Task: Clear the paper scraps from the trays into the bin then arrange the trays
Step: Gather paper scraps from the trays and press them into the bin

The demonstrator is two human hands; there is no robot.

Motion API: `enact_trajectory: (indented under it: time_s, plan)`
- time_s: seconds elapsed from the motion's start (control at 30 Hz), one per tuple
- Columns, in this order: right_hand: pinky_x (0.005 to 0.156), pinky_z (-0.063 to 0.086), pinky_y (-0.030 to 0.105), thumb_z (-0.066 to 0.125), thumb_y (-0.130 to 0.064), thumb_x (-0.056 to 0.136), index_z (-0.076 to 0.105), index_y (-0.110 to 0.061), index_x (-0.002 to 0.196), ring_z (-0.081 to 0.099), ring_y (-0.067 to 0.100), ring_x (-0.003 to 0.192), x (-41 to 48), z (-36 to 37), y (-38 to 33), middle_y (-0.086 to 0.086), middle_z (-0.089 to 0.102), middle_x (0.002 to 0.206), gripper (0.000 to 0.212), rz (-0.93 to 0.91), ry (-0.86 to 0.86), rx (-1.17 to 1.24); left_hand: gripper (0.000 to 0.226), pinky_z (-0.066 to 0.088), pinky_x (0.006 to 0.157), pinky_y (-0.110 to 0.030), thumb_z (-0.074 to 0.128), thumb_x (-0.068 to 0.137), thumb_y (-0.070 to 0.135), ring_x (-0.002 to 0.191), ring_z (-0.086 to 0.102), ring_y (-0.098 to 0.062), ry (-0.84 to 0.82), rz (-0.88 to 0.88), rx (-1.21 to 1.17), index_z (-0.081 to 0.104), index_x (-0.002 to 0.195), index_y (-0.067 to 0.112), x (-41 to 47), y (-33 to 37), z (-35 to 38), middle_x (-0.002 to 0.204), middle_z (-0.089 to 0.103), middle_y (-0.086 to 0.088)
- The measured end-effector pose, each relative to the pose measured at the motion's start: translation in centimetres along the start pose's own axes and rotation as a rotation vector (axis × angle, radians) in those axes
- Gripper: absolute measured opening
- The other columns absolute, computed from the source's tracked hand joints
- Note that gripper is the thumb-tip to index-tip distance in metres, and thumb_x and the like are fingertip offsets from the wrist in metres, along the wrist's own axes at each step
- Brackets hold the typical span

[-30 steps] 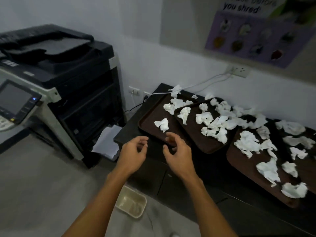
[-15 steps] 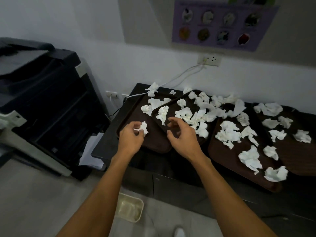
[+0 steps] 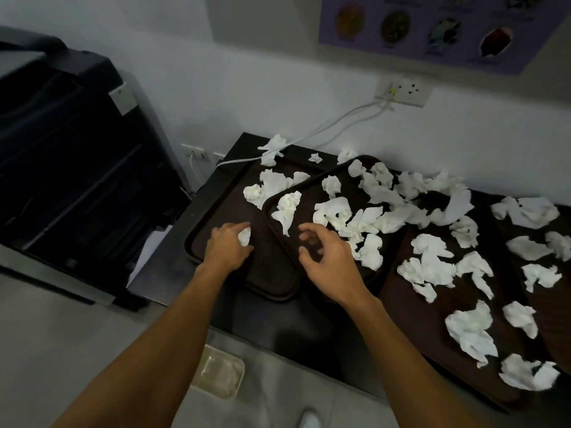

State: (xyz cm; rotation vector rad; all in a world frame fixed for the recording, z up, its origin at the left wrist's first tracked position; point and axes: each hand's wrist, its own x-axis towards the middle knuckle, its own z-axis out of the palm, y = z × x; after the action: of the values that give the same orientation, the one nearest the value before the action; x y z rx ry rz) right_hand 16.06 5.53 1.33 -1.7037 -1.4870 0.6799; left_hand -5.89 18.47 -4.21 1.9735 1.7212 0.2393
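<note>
On the dark counter (image 3: 278, 329) sits the leftmost tray (image 3: 268, 279), brown and mostly bare at its near end, and I place everything else from it. Over that tray's middle, the person's left hand (image 3: 227, 245) has its fingers curled round a small crumpled scrap (image 3: 245, 236) of white paper, gripping it just above the tray floor. Just to the right, the right hand (image 3: 330, 261) hovers with fingers spread and loosely bent, holding nothing. It is above the near end of the second tray (image 3: 309, 188), whose left edge overlaps the leftmost tray's right side. More paper scraps (image 3: 268, 183) lie at the far end of the leftmost tray, and a thick scatter covers the second tray. Farther right of the leftmost tray are a third tray (image 3: 411, 310) and a fourth tray (image 3: 550, 304), both strewn with white scraps. Below the leftmost tray's near edge, down on the floor, stands a pale rectangular bin (image 3: 219, 376), seen between the person's forearms. Left of the leftmost tray stands a big dark copier (image 3: 77, 168). Beyond the tray's far end a white cable (image 3: 340, 122) runs up the wall to a socket (image 3: 401, 92), with a purple poster (image 3: 432, 26) higher up.
</note>
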Motion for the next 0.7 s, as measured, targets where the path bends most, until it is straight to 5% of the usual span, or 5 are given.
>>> enact_trajectory:
  time_s: [0.17,0.37,0.53,0.7]
  plan:
    - [0.098,0.053,0.032,0.067,-0.023,0.091,0.061,-0.035,0.129,0.059,0.003,0.111,1.5,0.2,1.1,-0.018,0.066,0.11,0.041,0.016,-0.022,0.011,0.043,0.047,0.098,-0.032,0.075,0.085,0.008,0.112,0.061,-0.03,0.145,0.014,-0.156,0.072,0.126,0.021,-0.5,0.0,0.8,0.117,0.067,-0.009]
    - [0.101,0.051,0.033,0.068,-0.019,0.091,0.064,-0.027,0.128,0.056,0.007,0.115,3.9,0.7,0.4,-0.02,0.06,0.11,0.039,-0.034,-0.005,-0.011,0.023,0.051,0.094,-0.027,0.077,0.089,0.03,0.102,0.065,-0.014,0.269,0.011,-0.404,0.074,0.111,0.026,-2.2,2.0,-0.8,0.106,0.072,0.004]
    - [0.115,0.04,0.035,0.071,-0.014,0.09,0.058,-0.017,0.139,0.042,0.017,0.136,7.8,1.5,0.6,-0.001,0.052,0.143,0.05,-0.081,-0.053,-0.157,0.033,0.042,0.078,-0.004,0.076,0.089,0.037,0.099,0.064,-0.006,0.296,0.022,-0.457,0.07,0.121,0.029,-3.5,3.2,-2.3,0.108,0.07,0.009]
    - [0.124,0.028,0.042,0.072,-0.018,0.093,0.036,-0.02,0.159,0.021,0.027,0.155,11.4,2.6,1.5,0.007,0.025,0.168,0.075,-0.049,-0.235,-0.316,0.024,0.059,0.083,-0.031,0.075,0.088,0.044,0.089,0.069,-0.007,0.312,0.036,-0.469,0.073,0.109,0.032,-4.2,2.7,-2.6,0.099,0.073,0.014]
